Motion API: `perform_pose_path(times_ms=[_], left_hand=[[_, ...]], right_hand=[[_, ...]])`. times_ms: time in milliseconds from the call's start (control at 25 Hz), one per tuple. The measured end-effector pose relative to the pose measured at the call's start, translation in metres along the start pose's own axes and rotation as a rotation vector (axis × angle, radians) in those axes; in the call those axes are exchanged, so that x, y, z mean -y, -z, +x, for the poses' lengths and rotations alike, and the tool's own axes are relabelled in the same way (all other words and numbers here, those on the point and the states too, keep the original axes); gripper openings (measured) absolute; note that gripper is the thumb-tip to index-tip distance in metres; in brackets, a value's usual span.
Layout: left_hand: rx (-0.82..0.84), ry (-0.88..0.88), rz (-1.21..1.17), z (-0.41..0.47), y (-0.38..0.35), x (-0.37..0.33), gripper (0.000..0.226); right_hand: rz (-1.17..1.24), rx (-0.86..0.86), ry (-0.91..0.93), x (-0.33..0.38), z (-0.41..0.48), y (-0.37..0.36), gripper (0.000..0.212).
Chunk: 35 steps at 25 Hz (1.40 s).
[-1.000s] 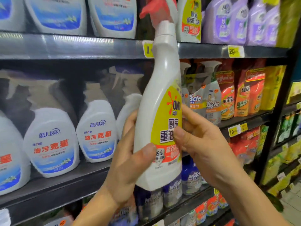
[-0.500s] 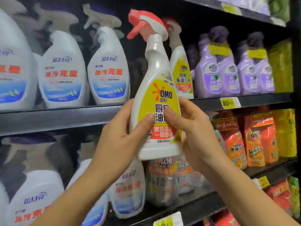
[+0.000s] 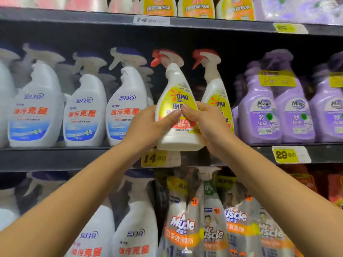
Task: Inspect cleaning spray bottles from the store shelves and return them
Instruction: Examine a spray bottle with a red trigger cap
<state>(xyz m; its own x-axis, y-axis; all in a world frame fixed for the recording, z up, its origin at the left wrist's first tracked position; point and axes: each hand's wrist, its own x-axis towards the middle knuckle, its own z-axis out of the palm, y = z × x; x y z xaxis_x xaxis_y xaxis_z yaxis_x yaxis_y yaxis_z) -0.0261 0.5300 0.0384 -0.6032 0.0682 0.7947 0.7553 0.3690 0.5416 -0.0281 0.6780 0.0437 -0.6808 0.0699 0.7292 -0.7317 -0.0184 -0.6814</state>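
Arms: 2 bare forearms, slim and smooth; the left forearm (image 3: 83,193) and the right forearm (image 3: 278,184) are uncovered down to the picture's lower edge.
Hands: bare left hand (image 3: 148,127), bare right hand (image 3: 209,125); nails too blurred to tell.

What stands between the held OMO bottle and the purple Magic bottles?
A second OMO bottle, partly behind the right hand, in the head view.

Two dark metal edges run left to right: the upper shelf edge (image 3: 74,16) and the middle shelf edge (image 3: 55,158). Yellow price labels (image 3: 286,154) are fixed to both edges. The back panel (image 3: 241,43) is dark and unlit.
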Motion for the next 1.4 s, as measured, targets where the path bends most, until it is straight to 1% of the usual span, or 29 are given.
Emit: perform_pose_path(times_ms=[80,160,320,440,520,600,680,720,760,800,880,960,1080,1240,1400], left_hand=[[-0.016,-0.007,-0.016,0.009,0.002,-0.005,0.021],[-0.048,-0.036,0.074,0.014,0.002,-0.005,0.020],[-0.149,-0.133,0.295,0.014,-0.009,0.011,0.039],[-0.225,-0.229,0.546,0.013,-0.012,0.024,0.057],[-0.259,-0.260,0.615,0.012,-0.015,0.027,0.062],[-0.313,-0.349,0.594,0.006,-0.015,0.028,0.058],[-0.436,-0.489,0.574,0.001,-0.003,0.031,0.048],[-0.509,-0.519,0.575,0.002,0.008,0.034,0.046],[-0.560,-0.505,0.578,0.004,0.020,0.039,0.050],[-0.571,-0.455,0.582,0.006,0.032,0.044,0.057],[-0.504,-0.321,0.592,0.008,0.046,0.055,0.075],[-0.447,-0.237,0.595,0.007,0.047,0.061,0.086],[-0.455,-0.195,0.627,0.008,0.047,0.065,0.088],[-0.428,-0.202,0.603,0.009,0.048,0.069,0.086],[-0.430,-0.201,0.614,0.007,0.047,0.069,0.086]], right_hand=[[-0.074,-0.021,0.067,0.004,0.009,-0.001,0.017],[-0.155,-0.047,0.123,0.005,0.013,-0.002,0.021],[-0.280,-0.071,0.168,-0.010,0.015,-0.003,0.028],[-0.421,-0.120,0.279,-0.019,0.014,0.000,0.034],[-0.446,-0.132,0.319,-0.023,0.012,0.002,0.040],[-0.433,-0.127,0.318,-0.025,0.011,0.003,0.045],[-0.441,-0.114,0.318,-0.027,0.011,0.004,0.047],[-0.450,-0.102,0.316,-0.027,0.011,0.005,0.048],[-0.465,-0.086,0.315,-0.027,0.011,0.005,0.052],[-0.493,-0.069,0.316,-0.027,0.011,0.005,0.057],[-0.552,-0.047,0.323,-0.028,0.011,0.003,0.068],[-0.566,-0.042,0.313,-0.029,0.011,0.002,0.077],[-0.647,-0.041,0.310,-0.032,0.014,-0.001,0.082],[-0.847,-0.065,0.371,-0.036,0.014,-0.006,0.075],[-0.904,-0.064,0.353,-0.033,0.017,-0.007,0.072]])
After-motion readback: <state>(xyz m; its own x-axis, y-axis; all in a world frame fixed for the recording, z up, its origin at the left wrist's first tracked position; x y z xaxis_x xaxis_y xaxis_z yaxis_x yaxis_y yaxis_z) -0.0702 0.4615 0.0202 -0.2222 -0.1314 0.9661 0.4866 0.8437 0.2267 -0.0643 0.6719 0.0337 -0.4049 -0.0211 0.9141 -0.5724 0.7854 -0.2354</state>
